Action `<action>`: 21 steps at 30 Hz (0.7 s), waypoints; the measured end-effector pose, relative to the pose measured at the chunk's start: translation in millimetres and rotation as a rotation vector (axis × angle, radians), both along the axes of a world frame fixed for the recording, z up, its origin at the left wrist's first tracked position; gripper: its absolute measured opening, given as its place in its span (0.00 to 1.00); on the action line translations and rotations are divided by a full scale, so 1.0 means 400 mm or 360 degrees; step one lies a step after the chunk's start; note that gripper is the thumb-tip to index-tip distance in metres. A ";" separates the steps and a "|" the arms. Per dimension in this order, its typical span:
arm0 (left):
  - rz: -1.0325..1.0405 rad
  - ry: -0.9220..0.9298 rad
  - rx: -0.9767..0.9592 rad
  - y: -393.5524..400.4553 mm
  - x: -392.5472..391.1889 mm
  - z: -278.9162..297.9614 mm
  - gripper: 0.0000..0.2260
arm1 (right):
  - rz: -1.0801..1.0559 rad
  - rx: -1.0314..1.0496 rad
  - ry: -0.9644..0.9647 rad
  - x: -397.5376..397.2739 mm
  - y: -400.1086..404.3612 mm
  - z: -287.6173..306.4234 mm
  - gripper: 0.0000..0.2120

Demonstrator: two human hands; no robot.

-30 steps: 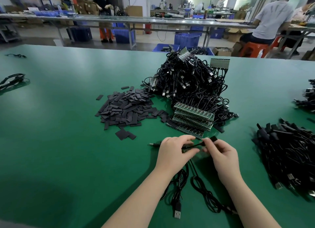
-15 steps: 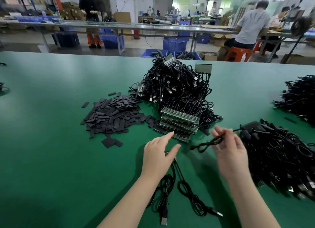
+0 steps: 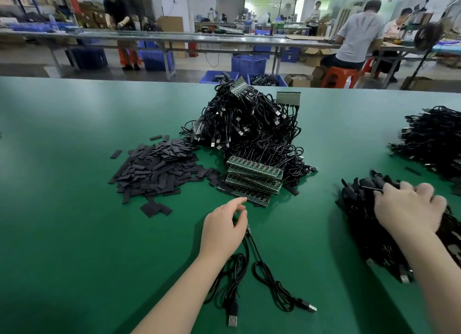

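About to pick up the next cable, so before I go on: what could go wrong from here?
1. The two loose USB cables at the left hand lie in overlapping loops; lifting one may drag the other along.
2. The skewed stack of circuit board strips sits just beyond that hand's fingertips and could be knocked.
3. The right hand is blurred on the cable bundle; pulling away could snag a strand.
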State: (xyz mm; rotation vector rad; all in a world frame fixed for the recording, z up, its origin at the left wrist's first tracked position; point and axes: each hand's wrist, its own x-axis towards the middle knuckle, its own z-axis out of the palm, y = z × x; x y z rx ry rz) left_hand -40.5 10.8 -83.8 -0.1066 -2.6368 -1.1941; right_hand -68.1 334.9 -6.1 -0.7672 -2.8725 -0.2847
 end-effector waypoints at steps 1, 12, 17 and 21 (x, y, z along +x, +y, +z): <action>0.0017 -0.0061 0.0114 -0.003 -0.003 0.002 0.15 | -0.0007 -0.0025 -0.0058 -0.008 -0.002 0.001 0.19; -0.0287 -0.0635 -0.0245 -0.103 -0.043 0.055 0.26 | 0.0871 -0.0644 0.0288 0.087 -0.281 0.012 0.15; -0.0322 -0.0538 -0.0462 -0.087 -0.035 0.047 0.23 | 0.1133 -0.1078 -0.0442 0.083 -0.431 -0.082 0.20; -0.0364 -0.0519 -0.0334 -0.094 -0.035 0.044 0.18 | 0.1145 -0.1266 -0.0327 0.059 -0.466 -0.119 0.14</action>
